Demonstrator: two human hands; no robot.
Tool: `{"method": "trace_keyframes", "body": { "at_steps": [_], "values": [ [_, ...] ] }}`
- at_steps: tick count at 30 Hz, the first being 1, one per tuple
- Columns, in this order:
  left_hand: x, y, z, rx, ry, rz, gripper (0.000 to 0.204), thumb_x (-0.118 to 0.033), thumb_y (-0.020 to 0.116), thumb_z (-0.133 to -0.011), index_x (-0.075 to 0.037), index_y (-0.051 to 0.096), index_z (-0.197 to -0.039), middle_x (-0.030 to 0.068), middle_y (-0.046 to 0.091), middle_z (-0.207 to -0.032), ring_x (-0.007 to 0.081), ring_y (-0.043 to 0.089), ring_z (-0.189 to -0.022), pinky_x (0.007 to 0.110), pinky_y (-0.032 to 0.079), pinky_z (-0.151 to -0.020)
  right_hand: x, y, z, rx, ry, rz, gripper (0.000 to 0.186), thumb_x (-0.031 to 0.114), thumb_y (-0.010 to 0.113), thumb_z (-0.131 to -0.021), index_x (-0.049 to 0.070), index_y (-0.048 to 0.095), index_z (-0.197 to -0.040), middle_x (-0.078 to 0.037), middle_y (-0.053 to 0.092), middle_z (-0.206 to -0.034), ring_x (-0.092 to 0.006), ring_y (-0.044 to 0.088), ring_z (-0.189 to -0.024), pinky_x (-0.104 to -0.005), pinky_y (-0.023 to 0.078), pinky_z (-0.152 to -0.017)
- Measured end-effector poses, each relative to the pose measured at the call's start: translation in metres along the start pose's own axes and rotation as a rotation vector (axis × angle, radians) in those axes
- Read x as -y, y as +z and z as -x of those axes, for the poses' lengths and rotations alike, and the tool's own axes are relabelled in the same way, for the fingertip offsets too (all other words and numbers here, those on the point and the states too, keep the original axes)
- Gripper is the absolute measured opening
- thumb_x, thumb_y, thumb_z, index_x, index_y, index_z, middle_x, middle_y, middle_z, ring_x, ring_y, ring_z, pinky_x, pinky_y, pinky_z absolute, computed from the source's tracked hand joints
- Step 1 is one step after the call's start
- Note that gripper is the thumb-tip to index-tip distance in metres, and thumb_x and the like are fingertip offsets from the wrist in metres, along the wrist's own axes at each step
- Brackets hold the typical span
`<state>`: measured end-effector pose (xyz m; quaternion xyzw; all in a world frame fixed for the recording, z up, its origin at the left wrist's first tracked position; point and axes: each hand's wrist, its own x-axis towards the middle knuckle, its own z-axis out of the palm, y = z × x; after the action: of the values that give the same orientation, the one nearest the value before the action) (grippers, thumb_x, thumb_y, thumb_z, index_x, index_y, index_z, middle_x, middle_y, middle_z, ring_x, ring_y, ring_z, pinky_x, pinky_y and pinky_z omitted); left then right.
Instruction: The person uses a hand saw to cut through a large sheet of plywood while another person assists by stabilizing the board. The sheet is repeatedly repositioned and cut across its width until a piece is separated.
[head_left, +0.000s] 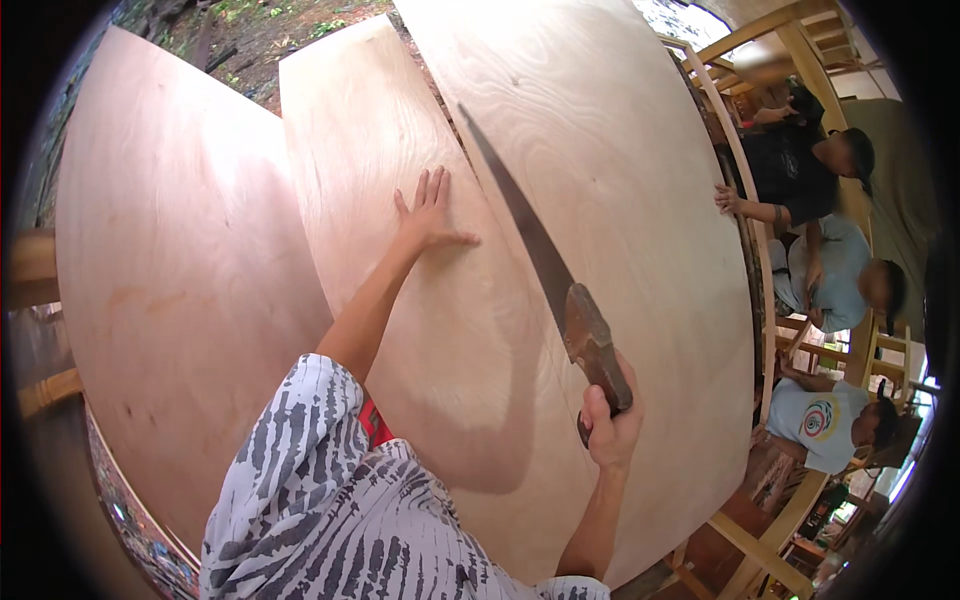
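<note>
My right hand (612,425) is wrapped round the dark wooden handle of a handsaw (545,260). Its long tapering blade points away and to the left, over a pale plywood sheet (640,230). At the far side a dark gap splits the sheet, and a thin line continues it towards me beneath the saw. Whether the teeth touch the wood, I cannot tell. Left of the blade, my left hand (430,215) lies flat with fingers spread on the narrower part of the plywood (345,120).
Another large plywood panel (180,300) lies on the left. Beyond the right edge are several people, one with a hand (728,200) near the sheet's edge, among wooden frames (765,555). Ground with leaves and plants (265,45) shows at the far side.
</note>
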<state>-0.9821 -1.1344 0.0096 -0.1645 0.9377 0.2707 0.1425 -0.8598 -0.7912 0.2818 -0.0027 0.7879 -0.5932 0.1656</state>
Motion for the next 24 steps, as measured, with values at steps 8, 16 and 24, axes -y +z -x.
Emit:
{"method": "trace_keyframes", "body": {
  "at_steps": [8,16,24],
  "values": [
    [0.008,-0.002,-0.007,0.027,-0.021,0.003,0.164,-0.086,0.082,-0.05,-0.011,-0.001,-0.17,0.0045,-0.001,-0.179,0.0262,-0.008,-0.164,0.077,-0.003,-0.12,0.03,-0.002,0.009,0.045,-0.089,0.424,0.05,0.008,0.066,-0.096,-0.003,0.056,-0.144,-0.005,0.061,-0.079,-0.0099,0.054,-0.069,-0.0268,0.046,-0.065],
    [0.006,-0.006,-0.002,0.002,-0.015,0.006,0.161,-0.083,0.083,-0.052,-0.008,0.001,-0.169,0.0057,0.001,-0.179,0.0276,-0.006,-0.164,0.077,0.0,-0.121,0.109,-0.002,0.026,0.058,0.194,0.609,0.05,0.009,0.066,-0.097,-0.003,0.055,-0.145,-0.008,0.065,-0.079,-0.0133,0.058,-0.067,-0.0298,0.048,-0.064],
    [-0.051,-0.006,0.011,-0.014,0.004,-0.03,0.165,-0.08,0.086,-0.05,0.0,0.001,-0.168,0.0141,0.0,-0.178,0.0372,-0.008,-0.163,0.081,0.002,-0.117,0.009,0.106,-0.156,0.179,0.01,0.725,0.049,0.024,0.062,-0.102,0.0,0.053,-0.143,-0.029,0.068,-0.09,-0.0456,0.067,-0.082,-0.0469,0.052,-0.073]
  ]
}}
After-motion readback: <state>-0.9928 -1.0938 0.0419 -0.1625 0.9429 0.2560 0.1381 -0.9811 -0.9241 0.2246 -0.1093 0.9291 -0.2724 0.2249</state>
